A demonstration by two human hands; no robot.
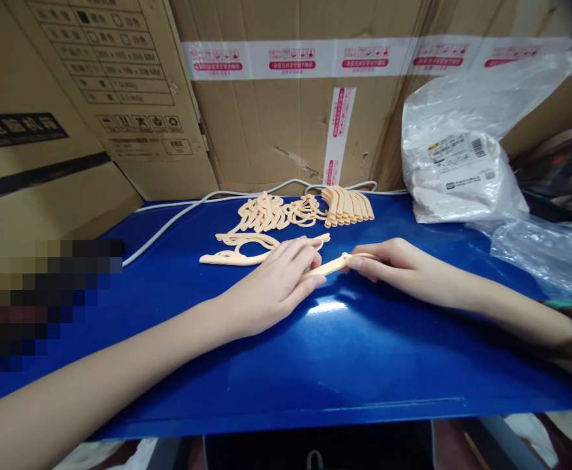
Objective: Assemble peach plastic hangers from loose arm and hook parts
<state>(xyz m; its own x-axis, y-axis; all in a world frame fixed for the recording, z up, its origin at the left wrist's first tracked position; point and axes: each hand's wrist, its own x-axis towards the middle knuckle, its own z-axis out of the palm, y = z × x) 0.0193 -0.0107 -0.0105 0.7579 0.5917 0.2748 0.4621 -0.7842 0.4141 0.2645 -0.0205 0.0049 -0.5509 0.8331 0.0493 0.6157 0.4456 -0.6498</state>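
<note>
A slim beige plastic folding-hanger piece (pixel 333 265) spans the gap between both hands, just above the blue table. My left hand (pixel 276 286) is closed round its left end, thumb along the near side. The fingers of my right hand (pixel 397 264) pinch the other end, near a small knob-like joint. Beside and behind my left hand lie beige folding hangers (pixel 229 260), partly covered by it. Farther back are a heap of curved hanger parts (pixel 261 213), a cluster of thin hook-like parts (pixel 305 210) and a neat row of hanger arms (pixel 349 207).
Cardboard boxes (pixel 276 117) wall off the back and left of the blue table (pixel 388 372). A white cable (pixel 168 228) runs along the rear. At right stand a plastic bag with a label (pixel 462 170) and crumpled clear plastic wrap (pixel 550 251).
</note>
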